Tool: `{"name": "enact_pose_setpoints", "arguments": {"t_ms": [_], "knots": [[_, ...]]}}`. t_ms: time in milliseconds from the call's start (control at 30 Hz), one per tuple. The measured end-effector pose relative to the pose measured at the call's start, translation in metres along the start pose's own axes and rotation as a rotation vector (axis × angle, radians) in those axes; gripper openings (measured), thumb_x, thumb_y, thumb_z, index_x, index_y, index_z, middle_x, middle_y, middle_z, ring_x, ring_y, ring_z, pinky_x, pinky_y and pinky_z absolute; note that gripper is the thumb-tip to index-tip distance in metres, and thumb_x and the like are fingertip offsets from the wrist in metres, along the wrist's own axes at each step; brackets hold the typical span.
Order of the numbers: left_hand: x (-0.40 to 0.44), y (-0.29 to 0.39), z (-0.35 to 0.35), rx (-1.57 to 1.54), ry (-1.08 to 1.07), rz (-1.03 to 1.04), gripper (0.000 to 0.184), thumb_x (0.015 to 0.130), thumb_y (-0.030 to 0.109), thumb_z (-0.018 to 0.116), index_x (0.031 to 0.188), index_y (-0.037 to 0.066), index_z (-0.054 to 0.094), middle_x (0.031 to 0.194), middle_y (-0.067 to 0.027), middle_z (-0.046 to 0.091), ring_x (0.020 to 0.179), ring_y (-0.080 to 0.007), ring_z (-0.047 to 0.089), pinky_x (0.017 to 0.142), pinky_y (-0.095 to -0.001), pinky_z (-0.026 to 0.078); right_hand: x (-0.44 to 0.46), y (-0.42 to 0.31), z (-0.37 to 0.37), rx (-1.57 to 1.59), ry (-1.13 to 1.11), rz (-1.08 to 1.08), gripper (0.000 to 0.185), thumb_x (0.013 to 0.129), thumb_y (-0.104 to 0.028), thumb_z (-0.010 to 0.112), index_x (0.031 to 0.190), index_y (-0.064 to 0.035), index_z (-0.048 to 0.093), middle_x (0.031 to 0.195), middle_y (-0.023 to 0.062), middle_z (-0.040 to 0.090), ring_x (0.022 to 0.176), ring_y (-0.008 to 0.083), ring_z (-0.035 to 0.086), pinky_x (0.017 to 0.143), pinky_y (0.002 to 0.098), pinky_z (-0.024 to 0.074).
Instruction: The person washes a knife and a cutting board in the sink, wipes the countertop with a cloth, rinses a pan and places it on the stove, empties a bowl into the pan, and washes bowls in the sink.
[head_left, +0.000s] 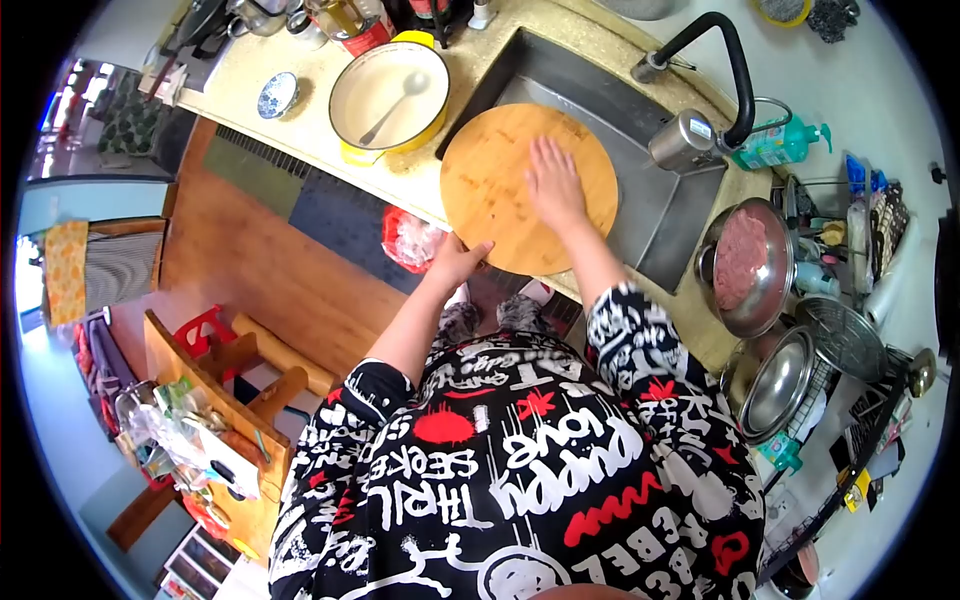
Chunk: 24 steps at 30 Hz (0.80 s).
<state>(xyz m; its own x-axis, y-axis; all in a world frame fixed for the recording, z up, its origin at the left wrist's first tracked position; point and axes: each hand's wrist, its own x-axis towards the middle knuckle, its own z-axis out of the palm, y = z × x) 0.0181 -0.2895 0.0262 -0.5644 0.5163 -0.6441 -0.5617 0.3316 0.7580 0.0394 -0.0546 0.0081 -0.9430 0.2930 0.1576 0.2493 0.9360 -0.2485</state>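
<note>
A round wooden cutting board (490,175) is held over the front left part of the metal sink (650,215). My left hand (457,262) grips its lower left edge, with the thumb on top and the other fingers hidden beneath. My right hand (556,188) lies flat on the board's surface, fingers stretched out. Left of the board stands a yellow pot (388,97) with a pale inside and a metal spoon (395,105) resting in it.
A black faucet (742,75) arches over the sink's right side, beside a green soap bottle (785,142). Ground meat (741,258) sits in a metal bowl at right. A small patterned bowl (278,96) stands left of the pot. Below the counter is a red-rimmed bin (392,250).
</note>
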Motion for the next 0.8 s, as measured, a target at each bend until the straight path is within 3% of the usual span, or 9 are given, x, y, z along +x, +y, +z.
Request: {"name": "enact_pose_setpoints", "arguments": {"t_ms": [100,200,300,367,433,467,567,733,800], "knots": [[0.005,-0.001,0.000,0.039,0.009,0.009,0.036,0.094,0.015,0.066,0.123,-0.001,0.049,0.093,-0.0071,0.065,0.071,-0.0132,0.062,0.063,-0.0267,0.053,-0.039,-0.045,-0.017,0.022,-0.215,-0.151,0.053,0.098,-0.028,0.043,0.146,-0.0060,0.041,0.154,0.0110,0.036,0.144,0.0261,0.030,0.118,0.0445,0.0204],[0.008,-0.009,-0.004,0.098,-0.009,-0.003,0.038,0.094,0.015,0.066,0.123,-0.001,0.049,0.095,-0.0076,0.065,0.072,-0.0137,0.062,0.064,-0.0275,0.055,-0.015,-0.065,-0.012,0.184,-0.154,-0.390,0.052,0.099,-0.029,0.042,0.146,-0.0069,0.040,0.155,0.0102,0.036,0.144,0.0257,0.029,0.119,0.0444,0.0190],[0.007,-0.011,0.000,-0.036,0.028,-0.016,0.039,0.094,0.016,0.066,0.124,-0.001,0.048,0.099,-0.0081,0.065,0.074,-0.0150,0.063,0.066,-0.0285,0.056,0.039,-0.040,0.005,0.015,-0.073,-0.349,0.053,0.099,-0.028,0.040,0.147,-0.0072,0.039,0.155,0.0095,0.036,0.145,0.0244,0.029,0.119,0.0439,0.0181],[0.006,-0.006,0.000,-0.008,-0.003,-0.047,0.041,0.094,0.017,0.067,0.125,-0.001,0.047,0.101,-0.0085,0.064,0.075,-0.0157,0.064,0.067,-0.0291,0.057,0.059,0.000,0.001,0.046,-0.181,-0.088,0.053,0.099,-0.028,0.039,0.148,-0.0065,0.038,0.155,0.0098,0.036,0.145,0.0234,0.028,0.120,0.0440,0.0173],[0.002,-0.002,-0.003,0.017,0.009,-0.076,0.042,0.094,0.018,0.067,0.125,-0.001,0.047,0.102,-0.0087,0.064,0.076,-0.0164,0.064,0.068,-0.0294,0.057,0.035,0.040,0.007,0.007,0.033,0.074,0.054,0.099,-0.027,0.038,0.148,-0.0056,0.036,0.156,0.0102,0.034,0.146,0.0236,0.027,0.120,0.0433,0.0170],[0.000,-0.002,-0.001,0.027,0.031,-0.085,0.043,0.094,0.019,0.067,0.125,-0.001,0.046,0.103,-0.0088,0.064,0.076,-0.0166,0.064,0.068,-0.0295,0.057,0.014,0.044,-0.008,0.054,0.011,0.116,0.053,0.100,-0.027,0.037,0.148,-0.0054,0.036,0.156,0.0104,0.033,0.146,0.0235,0.025,0.120,0.0423,0.0169],[0.001,0.004,0.004,0.023,0.036,-0.068,0.044,0.093,0.020,0.068,0.126,-0.001,0.046,0.103,-0.0090,0.064,0.076,-0.0171,0.065,0.069,-0.0297,0.058,-0.049,0.022,-0.015,-0.116,-0.121,-0.022,0.052,0.100,-0.028,0.037,0.148,-0.0053,0.038,0.157,0.0104,0.032,0.146,0.0235,0.026,0.120,0.0408,0.0179],[0.004,0.002,-0.002,0.079,-0.010,-0.099,0.043,0.094,0.020,0.067,0.126,0.000,0.047,0.102,-0.0091,0.064,0.081,-0.0173,0.064,0.070,-0.0301,0.058,-0.037,-0.043,-0.024,0.182,-0.135,-0.390,0.051,0.097,-0.023,0.045,0.144,-0.0032,0.042,0.153,0.0124,0.037,0.144,0.0259,0.030,0.118,0.0446,0.0221],[0.001,0.000,0.000,0.029,0.010,-0.099,0.041,0.094,0.020,0.067,0.126,0.001,0.048,0.102,-0.0089,0.064,0.082,-0.0174,0.064,0.071,-0.0300,0.058,0.006,-0.018,-0.009,0.134,-0.178,-0.287,0.051,0.097,-0.022,0.042,0.145,-0.0040,0.042,0.155,0.0116,0.035,0.144,0.0256,0.029,0.119,0.0432,0.0207]]}}
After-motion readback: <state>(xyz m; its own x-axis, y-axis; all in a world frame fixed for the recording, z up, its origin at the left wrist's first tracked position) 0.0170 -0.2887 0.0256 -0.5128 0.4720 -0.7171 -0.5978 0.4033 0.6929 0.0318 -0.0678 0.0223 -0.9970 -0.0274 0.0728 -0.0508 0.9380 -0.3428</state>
